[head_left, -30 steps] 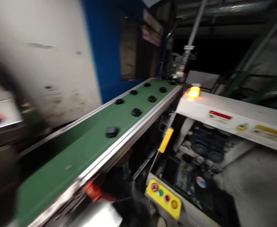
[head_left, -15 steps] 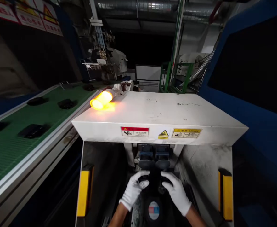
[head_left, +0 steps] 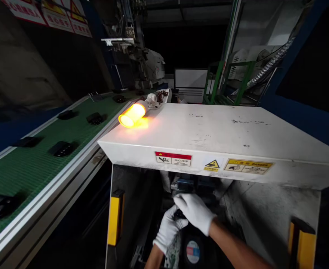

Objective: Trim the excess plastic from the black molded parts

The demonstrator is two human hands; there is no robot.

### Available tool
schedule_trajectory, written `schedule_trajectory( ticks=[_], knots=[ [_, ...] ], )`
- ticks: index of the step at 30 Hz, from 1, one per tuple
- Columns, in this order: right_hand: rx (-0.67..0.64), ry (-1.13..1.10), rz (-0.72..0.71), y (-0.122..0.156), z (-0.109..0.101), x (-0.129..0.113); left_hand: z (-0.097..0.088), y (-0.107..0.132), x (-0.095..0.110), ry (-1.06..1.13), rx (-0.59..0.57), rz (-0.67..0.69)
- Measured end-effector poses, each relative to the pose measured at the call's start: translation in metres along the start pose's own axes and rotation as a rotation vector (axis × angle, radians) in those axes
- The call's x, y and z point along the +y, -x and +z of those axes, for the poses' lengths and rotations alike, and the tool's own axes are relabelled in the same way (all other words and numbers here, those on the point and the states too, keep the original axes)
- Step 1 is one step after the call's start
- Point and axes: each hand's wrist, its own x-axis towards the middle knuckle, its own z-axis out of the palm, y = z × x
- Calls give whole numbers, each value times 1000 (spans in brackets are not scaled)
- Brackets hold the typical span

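Both my hands wear white gloves and reach into a machine opening beneath a white housing. My left hand (head_left: 168, 229) curls around a small black part (head_left: 178, 214), which is mostly hidden by the gloves. My right hand (head_left: 194, 213) lies across the top of my left hand, with its fingers at that part. Below them is a dark round-bodied component with a round red, white and blue label (head_left: 193, 252). A blue fixture (head_left: 185, 185) stands just beyond my hands, partly in shadow.
The white housing (head_left: 209, 130) overhangs the opening and carries warning labels. An amber lamp (head_left: 132, 116) glows on it. Yellow posts (head_left: 114, 220) (head_left: 301, 243) flank the opening. To the left runs a green conveyor belt (head_left: 41, 164) carrying several black parts (head_left: 61, 148).
The view has swung from the conveyor to the machine opening. My hands, apart on either side of the black component half a second ago, are now together, with my right hand crossed over my left.
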Motion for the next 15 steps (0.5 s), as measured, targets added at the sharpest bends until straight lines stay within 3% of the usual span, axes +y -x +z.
schedule_trajectory(
  ticks=[3, 6, 10, 13, 15],
  knots=[
    [-172, 133, 74, -39, 27, -19, 2, 0, -10, 39, 69, -8],
    [-191, 250, 96, -47, 53, -12, 2, -1, -20, 56, 93, -1],
    [-219, 362, 33, -39, 47, 2, 8, 2, -23, 33, 106, 35],
    [-225, 454, -70, -29, 41, -4, 10, 31, -25, -58, 238, 45],
    [-212, 487, -182, -12, 60, -14, 8, 74, -31, -121, 362, -10]
  ],
)
